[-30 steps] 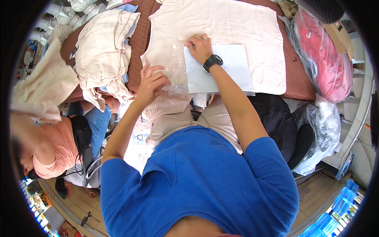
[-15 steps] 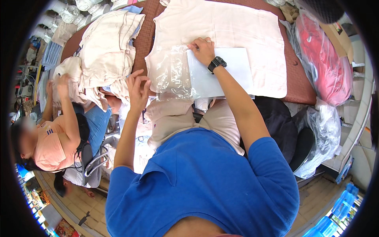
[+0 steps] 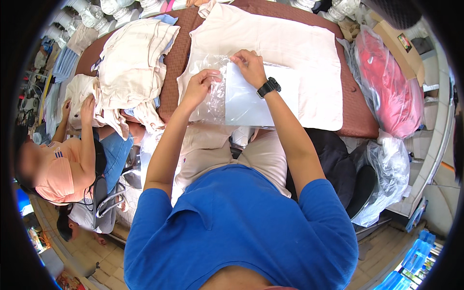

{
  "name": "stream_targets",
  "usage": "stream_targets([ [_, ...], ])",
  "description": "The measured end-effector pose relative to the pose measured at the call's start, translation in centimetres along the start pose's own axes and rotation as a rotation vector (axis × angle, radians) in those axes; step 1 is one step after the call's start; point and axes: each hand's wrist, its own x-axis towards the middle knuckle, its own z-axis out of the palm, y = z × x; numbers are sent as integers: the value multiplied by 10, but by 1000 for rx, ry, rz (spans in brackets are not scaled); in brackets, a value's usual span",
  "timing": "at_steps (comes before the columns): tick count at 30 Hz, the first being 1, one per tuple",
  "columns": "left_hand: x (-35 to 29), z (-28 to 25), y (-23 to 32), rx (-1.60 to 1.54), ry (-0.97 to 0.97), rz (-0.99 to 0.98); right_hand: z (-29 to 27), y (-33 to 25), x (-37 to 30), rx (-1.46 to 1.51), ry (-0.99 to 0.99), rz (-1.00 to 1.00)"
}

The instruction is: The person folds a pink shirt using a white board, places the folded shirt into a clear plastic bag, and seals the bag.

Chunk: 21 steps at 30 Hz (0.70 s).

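A cream garment (image 3: 309, 48) lies spread flat on the brown-covered table. On it rests a clear plastic bag (image 3: 209, 110), crinkled and shiny on its left part, with a pale grey rectangular sheet (image 3: 251, 104) over or inside its right part; I cannot tell which. My right hand (image 3: 250, 66), with a black wristwatch (image 3: 268, 87), pinches the plastic near the sheet's upper left corner. My left hand (image 3: 198, 88) is over the bag's left part, fingers curled in and closed on the plastic, just left of the right hand.
A stack of cream garments (image 3: 133, 58) sits at the table's left. There a co-worker in a peach shirt (image 3: 65, 162) handles cloth. To the right are red goods in clear plastic (image 3: 386, 82), a cardboard box (image 3: 398, 48) and a black bag (image 3: 333, 159).
My left hand has moved right and forward, from open beside the table edge onto the plastic bag. The sheet sits slightly further left and nearer. The co-worker's hands have lowered onto the cloth.
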Motion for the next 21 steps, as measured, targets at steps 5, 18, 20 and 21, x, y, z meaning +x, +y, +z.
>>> stream_targets([
  [5,2,18,24,53,48,-31,-3,-4,3,82,0,-75],
  [18,11,3,10,133,223,362,-105,38,-26,-280,508,107],
  [20,10,3,10,83,201,352,-132,48,-44,185,294,344],
  [21,9,3,13,100,188,323,-142,51,-52,418,179,456],
])
